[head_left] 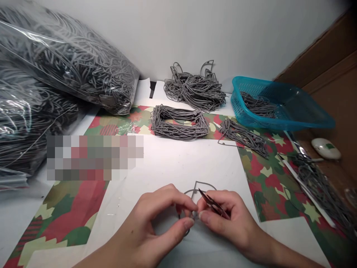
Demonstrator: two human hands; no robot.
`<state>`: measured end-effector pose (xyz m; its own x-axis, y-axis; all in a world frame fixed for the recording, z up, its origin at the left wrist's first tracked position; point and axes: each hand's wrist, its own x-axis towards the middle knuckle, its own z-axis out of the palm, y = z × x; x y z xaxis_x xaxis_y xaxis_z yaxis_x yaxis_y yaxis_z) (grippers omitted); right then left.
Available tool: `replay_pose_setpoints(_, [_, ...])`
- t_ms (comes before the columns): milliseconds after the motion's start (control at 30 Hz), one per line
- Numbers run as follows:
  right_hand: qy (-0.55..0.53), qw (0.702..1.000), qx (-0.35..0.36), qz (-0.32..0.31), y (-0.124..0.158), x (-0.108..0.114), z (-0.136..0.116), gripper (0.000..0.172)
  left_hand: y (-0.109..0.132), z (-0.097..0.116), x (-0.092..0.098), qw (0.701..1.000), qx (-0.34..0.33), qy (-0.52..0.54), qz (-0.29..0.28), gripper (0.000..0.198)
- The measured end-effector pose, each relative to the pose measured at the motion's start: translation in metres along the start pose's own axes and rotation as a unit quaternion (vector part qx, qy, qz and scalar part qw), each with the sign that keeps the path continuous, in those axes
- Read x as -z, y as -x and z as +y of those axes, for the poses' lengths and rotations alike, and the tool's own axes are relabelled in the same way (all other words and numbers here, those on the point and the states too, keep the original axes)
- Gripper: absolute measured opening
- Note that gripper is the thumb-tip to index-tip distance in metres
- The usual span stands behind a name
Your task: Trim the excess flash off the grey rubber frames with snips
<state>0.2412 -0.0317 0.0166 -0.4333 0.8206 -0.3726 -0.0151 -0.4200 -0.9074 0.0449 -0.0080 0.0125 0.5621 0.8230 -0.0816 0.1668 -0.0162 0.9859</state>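
Note:
Over the white paper (178, 160), my left hand (164, 214) pinches part of a thin grey rubber piece (205, 183) between thumb and fingers. My right hand (225, 214) meets it fingertip to fingertip, closed around dark pointed scissors or snips (213, 204) whose tips point up and left. Its thumb and forefinger are at the same grey piece. The exact spot between the fingertips is partly hidden. Beyond the hands lies a rectangular stack of grey frame-like pieces (181, 136).
Clear bags of grey strands (83, 56) fill the left. A tangled grey heap (195, 91) sits by the wall, a blue basket (301, 121) at the back right. A smaller grey bundle (245, 137), a white mouse (325, 148) and more strands (320, 186) are at the right.

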Motion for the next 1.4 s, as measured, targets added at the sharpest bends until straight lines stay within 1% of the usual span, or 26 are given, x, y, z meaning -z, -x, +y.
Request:
replay_pose_setpoints(167, [0.013,1.0,-0.016,0.011,-0.001,-0.002,-0.001,0.037,0.0,0.0,-0.002,0.999,-0.031,-0.004,0.008,0.015])
replay_pose_setpoints(267, [0.013,1.0,-0.023,0.01,-0.002,-0.004,-0.001,0.04,0.001,-0.001,-0.003,0.999,-0.031,-0.007,0.005,0.015])
replay_pose_setpoints(367, [-0.003,1.0,-0.021,0.007,-0.001,-0.005,-0.001,0.038,0.001,-0.002,-0.004,1.0,-0.024,-0.009,0.01,0.015])
replay_pose_setpoints(467, [-0.022,1.0,-0.014,-0.002,-0.001,-0.005,-0.001,0.035,0.001,-0.003,-0.004,0.999,-0.037,-0.007,0.02,0.018])
replay_pose_setpoints(533, [-0.021,1.0,-0.015,-0.003,-0.001,-0.005,-0.001,0.035,0.0,-0.003,-0.002,0.999,-0.048,0.001,0.009,0.019])
replay_pose_setpoints(633, [-0.005,1.0,-0.021,0.013,-0.001,-0.005,0.001,0.037,-0.002,-0.003,0.001,0.998,-0.067,0.015,-0.01,0.023])
replay_pose_setpoints(700, [-0.001,1.0,-0.018,0.013,-0.002,-0.005,0.002,0.038,-0.004,-0.003,0.002,0.997,-0.079,0.022,-0.009,0.021])
replay_pose_setpoints(800, [-0.013,1.0,-0.003,0.01,-0.001,-0.003,0.004,0.037,-0.006,-0.002,0.004,0.997,-0.07,0.024,-0.005,0.018])
replay_pose_setpoints(867, [-0.026,0.999,0.021,0.004,0.0,-0.001,0.005,0.038,-0.007,-0.001,0.004,0.998,-0.058,0.028,-0.001,0.018])
replay_pose_setpoints(933, [-0.037,0.998,0.047,0.011,0.001,0.002,0.007,0.045,-0.007,-0.001,0.004,0.998,-0.048,0.041,0.005,0.018])
replay_pose_setpoints(1000, [-0.034,0.998,0.056,0.019,0.003,0.005,0.008,0.052,-0.007,-0.001,0.005,0.998,-0.032,0.057,0.008,0.018])
replay_pose_setpoints(1033, [-0.029,0.998,0.059,0.024,0.004,0.006,0.009,0.054,-0.007,-0.001,0.005,0.997,-0.023,0.066,0.009,0.018])
replay_pose_setpoints(1100, [-0.013,0.997,0.067,0.035,0.004,0.008,0.011,0.052,-0.006,-0.002,0.005,0.996,-0.01,0.084,0.01,0.017])
replay_pose_setpoints(1267, [0.042,0.99,0.126,0.046,0.002,0.008,0.013,0.037,-0.005,-0.003,0.006,0.992,0.005,0.123,0.016,0.018])
replay_pose_setpoints(1333, [0.105,0.981,0.154,0.055,0.002,0.008,0.012,0.033,-0.005,-0.004,0.007,0.991,0.008,0.133,0.016,0.018])
replay_pose_setpoints(1400, [0.203,0.958,0.191,0.067,0.002,0.008,0.01,0.031,-0.005,-0.004,0.007,0.99,0.012,0.141,0.016,0.019])
